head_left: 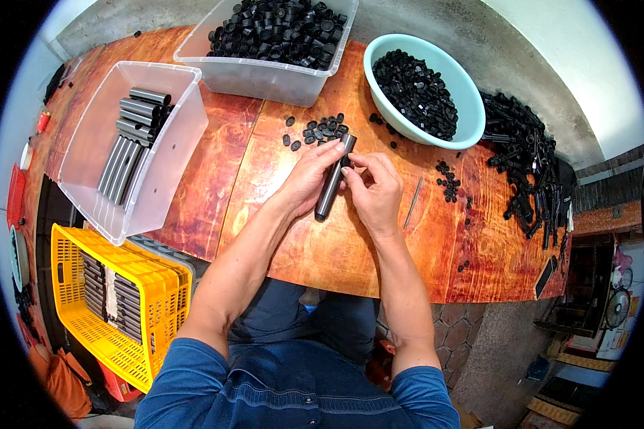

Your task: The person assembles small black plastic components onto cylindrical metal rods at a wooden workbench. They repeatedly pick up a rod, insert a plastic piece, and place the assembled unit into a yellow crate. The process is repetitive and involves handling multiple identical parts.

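A smooth black tube (328, 194) with a narrowed, rounded lower end is held at a slant above the wooden table (279, 250). My left hand (309, 174) wraps round its left side, thumb along the upper part. From the right, my right hand (376, 191) has its fingers bent and its thumb and forefinger closed against the tube's side. Whether a small part sits between those fingertips is hidden. Just beyond the tube's upper end lie several small oval black pieces (322, 131). A thin metal rod (413, 204) rests to the right of my right hand.
A clear box (166, 182) of dark tubes stands left; a yellow crate (68, 314) below it holds more. Behind are a clear bin (265, 80) of black caps and a pale-blue bowl (472, 118) of small black parts. Black parts (526, 154) heap at right, near a phone (545, 277).
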A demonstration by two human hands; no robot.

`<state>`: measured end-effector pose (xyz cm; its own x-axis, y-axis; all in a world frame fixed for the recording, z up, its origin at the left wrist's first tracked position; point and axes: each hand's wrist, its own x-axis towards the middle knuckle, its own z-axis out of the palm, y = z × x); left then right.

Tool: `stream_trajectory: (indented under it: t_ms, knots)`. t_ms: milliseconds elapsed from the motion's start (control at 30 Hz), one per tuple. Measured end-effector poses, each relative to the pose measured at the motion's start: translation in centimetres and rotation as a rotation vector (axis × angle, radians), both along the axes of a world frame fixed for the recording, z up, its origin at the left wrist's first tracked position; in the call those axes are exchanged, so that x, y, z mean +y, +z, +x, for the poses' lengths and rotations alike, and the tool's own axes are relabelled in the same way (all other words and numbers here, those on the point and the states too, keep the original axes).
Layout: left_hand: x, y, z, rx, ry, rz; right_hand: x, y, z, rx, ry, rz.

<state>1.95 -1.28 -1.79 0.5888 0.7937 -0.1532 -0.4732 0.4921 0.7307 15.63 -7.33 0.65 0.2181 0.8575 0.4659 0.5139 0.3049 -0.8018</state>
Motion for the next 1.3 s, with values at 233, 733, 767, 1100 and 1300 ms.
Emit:
stream_trajectory:
  t_ms: [233, 733, 767, 1100, 1300]
  knots:
    - [-0.2, 0.2, 0.3, 0.113, 0.006, 0.177, 0.0, 0.1, 0.2, -0.036, -0.021, -0.021]
    - [0.1, -0.9, -0.1, -0.072, 0.045, -0.027, 0.1, 0.4, 0.4, 0.247, 0.085, -0.164]
    - [0.2, -1.2, -0.2, -0.085, 0.049, -0.015, 0.2, 0.1, 0.3, 0.338, 0.099, -0.197]
    - [0.6, 0.7, -1.2, -0.158, 0.315, -0.049, -0.9, 0.2, -2.3, 0.8, 0.431, -0.611]
    - [1.1, 1.0, -1.6, -0.088, 0.288, 0.002, -0.9, -0.5, -3.3, 0.766, 0.378, -0.55]
